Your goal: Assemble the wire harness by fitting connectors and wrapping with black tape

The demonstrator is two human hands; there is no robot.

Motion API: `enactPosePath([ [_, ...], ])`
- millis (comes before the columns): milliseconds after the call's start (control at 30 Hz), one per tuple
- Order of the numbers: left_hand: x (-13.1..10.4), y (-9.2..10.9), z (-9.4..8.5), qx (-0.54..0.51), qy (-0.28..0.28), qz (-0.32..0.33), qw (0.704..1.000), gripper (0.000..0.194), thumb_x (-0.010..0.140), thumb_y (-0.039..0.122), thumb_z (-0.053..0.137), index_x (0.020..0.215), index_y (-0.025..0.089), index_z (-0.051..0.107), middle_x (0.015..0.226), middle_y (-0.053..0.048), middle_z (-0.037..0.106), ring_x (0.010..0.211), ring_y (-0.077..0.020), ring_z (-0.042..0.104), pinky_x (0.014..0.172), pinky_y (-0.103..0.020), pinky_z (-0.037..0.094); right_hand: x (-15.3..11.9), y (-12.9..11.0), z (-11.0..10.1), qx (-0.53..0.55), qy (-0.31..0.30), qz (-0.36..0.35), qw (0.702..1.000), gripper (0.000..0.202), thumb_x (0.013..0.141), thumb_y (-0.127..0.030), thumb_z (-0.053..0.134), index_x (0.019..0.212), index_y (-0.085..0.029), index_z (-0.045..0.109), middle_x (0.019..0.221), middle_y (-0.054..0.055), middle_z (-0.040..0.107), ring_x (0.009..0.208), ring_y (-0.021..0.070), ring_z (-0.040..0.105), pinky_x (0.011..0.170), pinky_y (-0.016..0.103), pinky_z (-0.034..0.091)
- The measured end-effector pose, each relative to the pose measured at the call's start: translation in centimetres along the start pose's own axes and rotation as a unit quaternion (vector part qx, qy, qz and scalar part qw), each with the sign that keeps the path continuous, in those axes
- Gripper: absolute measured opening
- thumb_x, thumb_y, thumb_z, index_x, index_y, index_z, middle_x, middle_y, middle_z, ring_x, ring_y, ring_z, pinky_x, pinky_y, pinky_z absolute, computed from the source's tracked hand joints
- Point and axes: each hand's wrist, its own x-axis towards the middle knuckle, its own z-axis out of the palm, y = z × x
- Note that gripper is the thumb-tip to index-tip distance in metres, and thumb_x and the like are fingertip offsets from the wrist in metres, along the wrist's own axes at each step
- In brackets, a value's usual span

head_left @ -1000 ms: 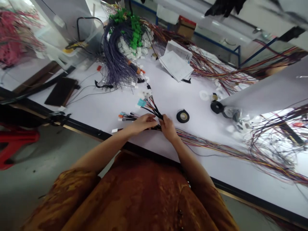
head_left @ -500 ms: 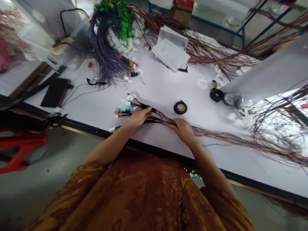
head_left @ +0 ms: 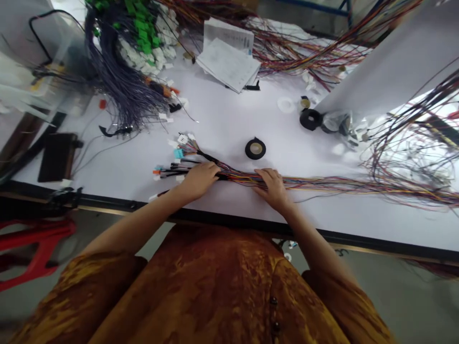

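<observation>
A long wire harness (head_left: 322, 183) of many coloured strands lies along the front of the white table. My left hand (head_left: 201, 180) is closed over its left part, where black-wrapped branches come together. White, blue and orange connectors (head_left: 178, 153) fan out to the left of that hand. Farther right, my right hand (head_left: 273, 190) wraps round the same bundle, its thumb on the near side and fingers over the top. Just beyond the bundle, between the hands, a roll of black tape (head_left: 255, 148) lies flat.
Purple wires (head_left: 122, 81) with green connectors (head_left: 141, 28) heap at the back left. Papers (head_left: 229, 64) lie at the back middle. Another black tape roll (head_left: 310, 119) sits near a big white roll (head_left: 390, 62). Tangled wires (head_left: 405, 153) spread at right; a dark box (head_left: 57, 156) is at left.
The view has shifted and turned slightly. My left hand now lies flatter over the bundle, covering the junction of the branches; the strands between my hands are drawn closer together.
</observation>
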Motion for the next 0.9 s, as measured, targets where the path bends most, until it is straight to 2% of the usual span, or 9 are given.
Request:
enactPosePath([
  [133,-0.9,-1.6,0.5,-0.025,-0.026,0.005,0.999,0.023,0.092,0.018,0.049,0.11,0.016,0.063,0.116,-0.013,0.065,0.112,-0.0281,0.06,0.099,-0.041,0.047,0.5,-1.5,0.5,0.021,0.037,0.0,0.999,0.038,0.095,-0.037,0.053,0.126,-0.017,0.062,0.122,0.012,0.061,0.115,0.027,0.05,0.105,0.042,0.034],
  [267,-1.3,-2.7,-2.0,-0.021,-0.044,-0.011,0.999,0.029,0.094,0.02,0.045,0.116,0.018,0.064,0.117,-0.011,0.068,0.108,-0.026,0.063,0.096,-0.038,0.047,2.6,-3.4,1.6,0.05,0.021,-0.009,0.998,0.036,0.096,-0.037,0.051,0.124,-0.017,0.063,0.12,0.012,0.063,0.114,0.0264,0.052,0.102,0.04,0.037],
  [433,1.2,-4.5,-4.3,0.057,-0.012,-0.04,0.997,0.03,0.096,0.025,0.044,0.107,0.023,0.072,0.104,-0.01,0.068,0.106,-0.0314,0.062,0.089,-0.044,0.047,4.4,-3.9,2.8,0.099,0.033,0.027,0.994,0.034,0.098,-0.033,0.046,0.122,-0.016,0.063,0.116,0.013,0.063,0.11,0.0254,0.055,0.1,0.039,0.042],
  [500,2.2,-5.6,-4.0,0.096,-0.002,-0.023,0.995,0.03,0.094,0.019,0.045,0.101,0.021,0.073,0.105,-0.013,0.067,0.11,-0.0339,0.06,0.093,-0.048,0.045,4.3,-3.7,2.8,0.096,0.049,0.045,0.993,0.036,0.098,-0.032,0.045,0.125,-0.016,0.061,0.118,0.013,0.063,0.112,0.0257,0.054,0.101,0.04,0.042],
  [567,2.7,-6.1,-3.2,0.115,0.025,-0.001,0.993,0.032,0.093,0.015,0.043,0.107,0.017,0.072,0.118,-0.017,0.064,0.118,-0.0352,0.055,0.1,-0.051,0.041,3.8,-3.7,2.6,0.071,0.045,0.05,0.995,0.041,0.097,-0.034,0.047,0.132,-0.015,0.057,0.123,0.014,0.061,0.116,0.0271,0.052,0.104,0.042,0.04],
  [633,2.8,-5.7,-2.1,0.104,0.064,0.028,0.992,0.036,0.094,0.014,0.042,0.122,0.014,0.065,0.134,-0.02,0.056,0.128,-0.0351,0.049,0.107,-0.052,0.037,3.2,-3.9,2.4,0.031,0.017,0.044,0.998,0.048,0.096,-0.036,0.05,0.137,-0.013,0.053,0.129,0.016,0.059,0.12,0.0293,0.05,0.107,0.044,0.037],
  [700,2.8,-4.6,-0.9,0.079,0.071,0.078,0.991,0.041,0.094,0.013,0.042,0.133,0.013,0.057,0.142,-0.02,0.051,0.134,-0.0333,0.044,0.111,-0.05,0.034,2.8,-4.2,2.4,-0.011,-0.016,0.033,0.999,0.053,0.094,-0.036,0.053,0.141,-0.012,0.05,0.134,0.017,0.056,0.123,0.0309,0.047,0.109,0.046,0.034],
  [800,3.5,-3.0,0.5,0.086,0.014,0.119,0.989,0.04,0.093,0.01,0.04,0.129,0.013,0.058,0.128,-0.018,0.06,0.122,-0.0308,0.053,0.106,-0.047,0.04,3.0,-4.7,2.4,-0.051,-0.043,0.027,0.997,0.056,0.094,-0.035,0.054,0.144,-0.012,0.047,0.138,0.017,0.054,0.126,0.0315,0.045,0.111,0.045,0.032],
  [900,4.3,-2.3,0.8,0.128,-0.024,0.088,0.988,0.032,0.092,0.008,0.039,0.112,0.011,0.064,0.109,-0.018,0.064,0.103,-0.0311,0.061,0.091,-0.045,0.047,3.3,-4.6,2.1,-0.059,-0.051,0.02,0.997,0.059,0.093,-0.033,0.055,0.146,-0.012,0.044,0.138,0.016,0.054,0.124,0.0306,0.046,0.108,0.043,0.034],
])
